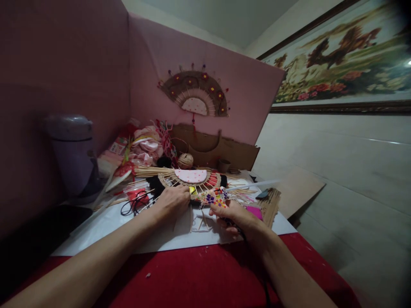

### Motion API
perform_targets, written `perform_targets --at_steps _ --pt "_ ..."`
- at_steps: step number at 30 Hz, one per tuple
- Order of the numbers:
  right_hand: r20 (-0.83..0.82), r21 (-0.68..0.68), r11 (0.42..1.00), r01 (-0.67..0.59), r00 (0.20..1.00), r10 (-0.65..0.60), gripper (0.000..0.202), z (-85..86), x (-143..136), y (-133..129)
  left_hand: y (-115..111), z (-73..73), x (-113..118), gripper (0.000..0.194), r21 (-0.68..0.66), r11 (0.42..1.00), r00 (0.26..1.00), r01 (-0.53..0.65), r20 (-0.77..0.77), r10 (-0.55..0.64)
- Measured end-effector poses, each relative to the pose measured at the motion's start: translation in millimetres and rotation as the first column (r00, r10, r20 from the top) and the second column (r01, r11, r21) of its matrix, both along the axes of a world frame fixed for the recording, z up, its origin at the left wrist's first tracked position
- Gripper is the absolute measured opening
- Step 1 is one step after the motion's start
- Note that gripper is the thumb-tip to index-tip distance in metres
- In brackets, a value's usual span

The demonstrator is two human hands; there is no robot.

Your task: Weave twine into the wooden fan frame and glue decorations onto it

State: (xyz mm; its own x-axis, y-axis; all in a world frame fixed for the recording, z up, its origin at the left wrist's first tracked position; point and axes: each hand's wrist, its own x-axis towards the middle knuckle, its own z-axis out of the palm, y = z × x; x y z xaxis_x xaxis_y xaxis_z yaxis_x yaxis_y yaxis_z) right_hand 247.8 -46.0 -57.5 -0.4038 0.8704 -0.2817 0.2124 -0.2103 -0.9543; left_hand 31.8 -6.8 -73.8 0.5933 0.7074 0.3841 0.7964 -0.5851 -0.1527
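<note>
A half-round craft fan (192, 176) of thin sticks lies on white paper, with a pink dotted half-circle at its middle and dark yarn at both sides. My left hand (175, 199) is closed at the fan's near edge, its fingertips down among the sticks; what they pinch is hidden. Between the thumb and fingers of my right hand (236, 216) is a piece of flowered cloth (215, 197), which lies against the fan's near right part. A black strand hangs below my right hand.
Bundled sticks (149, 171), a twine ball (185, 161) and pink cloth (146, 145) lie behind the fan. Cut cardboard (269, 207) is at the right, a black cord (135, 204) at the left. A finished fan (195, 92) hangs on the pink board. A lidded purple container (75, 158) stands far left.
</note>
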Motion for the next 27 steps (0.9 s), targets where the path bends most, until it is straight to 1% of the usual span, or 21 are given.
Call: perform_targets --at_steps 5,11,14,22,27 --pt "0.041 0.093 0.995 -0.031 0.999 0.027 0.041 -8.4 -3.1 2.2 3.2 -3.2 -0.9 0.025 0.013 1.0 1.0 -0.001 -0.003 0.001" --pt "0.087 0.113 0.991 -0.078 0.994 0.068 0.039 -7.9 -8.1 -0.4 3.9 -3.9 -0.8 0.024 -0.007 1.0 1.0 -0.002 -0.013 0.002" --pt "0.134 0.118 0.991 -0.069 0.99 0.053 0.04 -6.9 -10.4 -1.0 3.7 -4.6 -0.9 0.023 -0.015 1.0 1.0 -0.002 -0.003 0.002" --pt "0.151 0.092 0.994 -0.053 0.988 0.039 0.037 -9.9 -13.9 4.1 5.1 -6.2 -0.8 0.023 0.003 1.0 1.0 0.002 0.004 -0.002" --pt "0.169 0.103 0.993 -0.063 0.985 0.045 0.038 -5.8 -14.3 2.4 3.7 -4.1 -0.6 0.023 0.006 1.0 1.0 0.01 -0.003 -0.01"
